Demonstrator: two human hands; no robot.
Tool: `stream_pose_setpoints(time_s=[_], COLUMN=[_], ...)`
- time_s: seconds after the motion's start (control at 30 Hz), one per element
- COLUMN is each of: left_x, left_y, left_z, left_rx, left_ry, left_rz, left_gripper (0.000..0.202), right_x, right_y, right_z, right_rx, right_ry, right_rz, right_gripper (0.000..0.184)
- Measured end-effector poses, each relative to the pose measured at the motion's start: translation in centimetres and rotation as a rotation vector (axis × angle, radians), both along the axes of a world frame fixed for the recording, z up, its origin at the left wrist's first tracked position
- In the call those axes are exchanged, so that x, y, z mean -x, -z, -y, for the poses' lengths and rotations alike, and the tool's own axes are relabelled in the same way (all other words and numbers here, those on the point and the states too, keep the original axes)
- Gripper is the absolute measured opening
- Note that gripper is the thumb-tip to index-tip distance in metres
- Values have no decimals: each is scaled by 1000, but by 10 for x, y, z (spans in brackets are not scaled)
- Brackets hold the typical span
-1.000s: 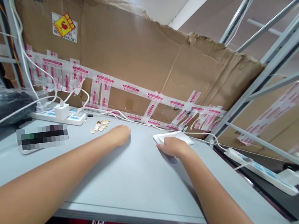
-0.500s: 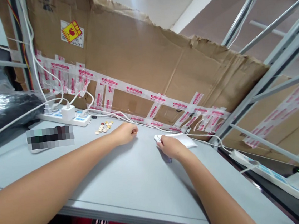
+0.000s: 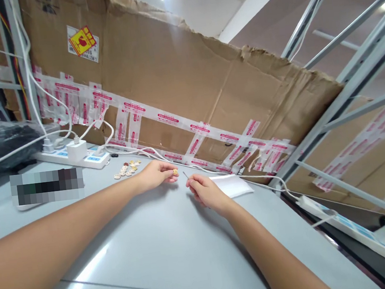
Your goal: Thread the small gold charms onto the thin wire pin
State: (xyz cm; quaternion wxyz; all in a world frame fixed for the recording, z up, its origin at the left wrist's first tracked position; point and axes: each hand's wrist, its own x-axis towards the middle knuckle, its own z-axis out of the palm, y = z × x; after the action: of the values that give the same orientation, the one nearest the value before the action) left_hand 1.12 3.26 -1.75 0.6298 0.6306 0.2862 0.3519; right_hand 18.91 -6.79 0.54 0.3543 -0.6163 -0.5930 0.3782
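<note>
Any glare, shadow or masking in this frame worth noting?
Head view: glare streaks the table near its front edge; head view: soft shadows under the left hand and right hand; head view: a pixelated patch masks something at left.

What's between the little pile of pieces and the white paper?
In the head view: the left hand, pinching a small yellow piece, then the right hand, partly overlapping the paper and holding a thin dark thing.
</note>
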Motion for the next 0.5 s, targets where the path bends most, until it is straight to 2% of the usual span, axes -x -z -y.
stream_pose_setpoints(time_s=[0.17,0.37,0.5], left_x=[2,1,-4], left_y=[0,-5,-9], left_z=[2,9,20], left_rx=[-35,20,30], left_ry=[22,42,49], left_rz=[-5,-17,-27], left_gripper=[29,44,37], right_x=[5,1,1], right_y=[-1,9,12], right_z=[4,-4,-7], right_rx=[4,-167,-171], right_ry=[-65,42,86], right_rz=[-4,36,8], right_gripper=[13,24,30])
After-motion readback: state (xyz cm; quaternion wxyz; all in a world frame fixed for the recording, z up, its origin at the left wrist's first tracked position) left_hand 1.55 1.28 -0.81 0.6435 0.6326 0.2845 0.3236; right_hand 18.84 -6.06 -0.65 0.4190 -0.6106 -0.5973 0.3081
